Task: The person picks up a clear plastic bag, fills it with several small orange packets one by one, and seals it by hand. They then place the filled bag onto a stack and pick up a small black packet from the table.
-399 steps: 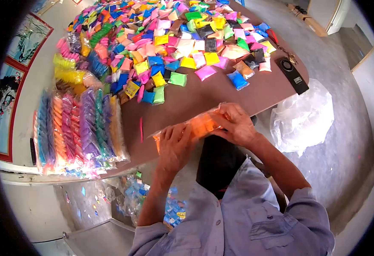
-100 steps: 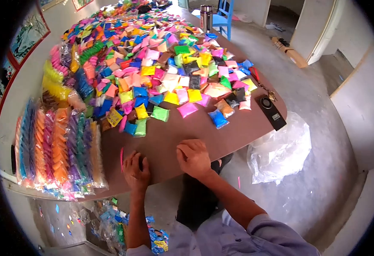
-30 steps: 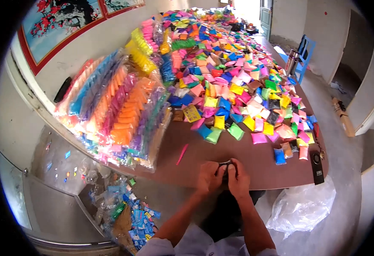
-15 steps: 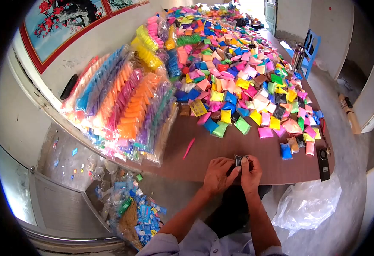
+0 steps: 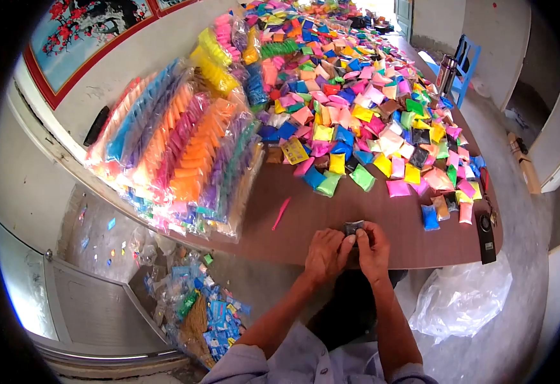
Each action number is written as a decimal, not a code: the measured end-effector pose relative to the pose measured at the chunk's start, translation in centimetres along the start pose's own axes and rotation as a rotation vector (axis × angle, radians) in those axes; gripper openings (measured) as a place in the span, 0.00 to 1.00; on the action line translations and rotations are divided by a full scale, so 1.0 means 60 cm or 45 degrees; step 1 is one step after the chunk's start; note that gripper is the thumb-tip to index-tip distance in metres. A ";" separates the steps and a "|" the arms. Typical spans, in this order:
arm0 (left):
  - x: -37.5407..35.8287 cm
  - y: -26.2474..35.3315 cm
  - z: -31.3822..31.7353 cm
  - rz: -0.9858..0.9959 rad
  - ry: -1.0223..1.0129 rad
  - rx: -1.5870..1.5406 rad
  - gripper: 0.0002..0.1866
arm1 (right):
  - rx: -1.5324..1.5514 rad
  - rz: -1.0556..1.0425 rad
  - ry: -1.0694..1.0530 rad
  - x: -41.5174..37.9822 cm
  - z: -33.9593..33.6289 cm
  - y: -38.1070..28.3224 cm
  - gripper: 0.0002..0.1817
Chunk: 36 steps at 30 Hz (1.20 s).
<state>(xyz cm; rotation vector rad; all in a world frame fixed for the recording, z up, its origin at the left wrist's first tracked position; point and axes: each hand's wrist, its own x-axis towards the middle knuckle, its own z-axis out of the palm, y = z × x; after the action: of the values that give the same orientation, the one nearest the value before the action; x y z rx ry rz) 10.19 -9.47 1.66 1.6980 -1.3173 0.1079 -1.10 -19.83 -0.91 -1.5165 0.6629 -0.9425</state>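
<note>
At the near edge of the brown table (image 5: 254, 246), my left hand (image 5: 326, 255) and my right hand (image 5: 373, 246) pinch a small black packet (image 5: 353, 226) between them. The thumbs press together on its near side, and my fingers cover much of it. To the left of my hands lies a thin pink stick-like tool (image 5: 281, 214). Beyond them, a wide heap of small coloured packets (image 5: 363, 115) spreads over the table. A light green packet (image 5: 362, 178) and a blue packet (image 5: 430, 217) are among the closest ones.
Long clear bags of stacked coloured packets (image 5: 190, 160) line the left side. A black device (image 5: 486, 237) lies at the right edge, with a flask (image 5: 445, 73) farther back near a blue chair (image 5: 464, 70). Wrappers (image 5: 219, 326) and a plastic bag (image 5: 462, 294) are on the floor.
Both hands, still on the black packet, have shifted slightly up and away over the table. The thumbs have moved closer together on it. The camera view has tilted a little.
</note>
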 end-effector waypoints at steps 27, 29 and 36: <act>0.005 -0.003 -0.001 -0.503 0.040 -0.447 0.13 | -0.204 -0.249 -0.092 -0.008 0.002 -0.023 0.13; 0.004 -0.007 -0.001 -0.473 0.069 -0.479 0.12 | -0.252 -0.293 -0.072 -0.009 0.007 -0.036 0.13; 0.004 -0.012 -0.005 -0.619 0.129 -0.622 0.14 | -0.494 -0.427 -0.134 -0.004 0.009 -0.040 0.13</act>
<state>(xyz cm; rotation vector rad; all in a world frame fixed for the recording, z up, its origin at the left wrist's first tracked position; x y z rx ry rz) 10.97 -9.44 1.50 1.5109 -0.7452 -0.3774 -1.01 -18.92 1.38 -2.0542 0.5445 -1.0135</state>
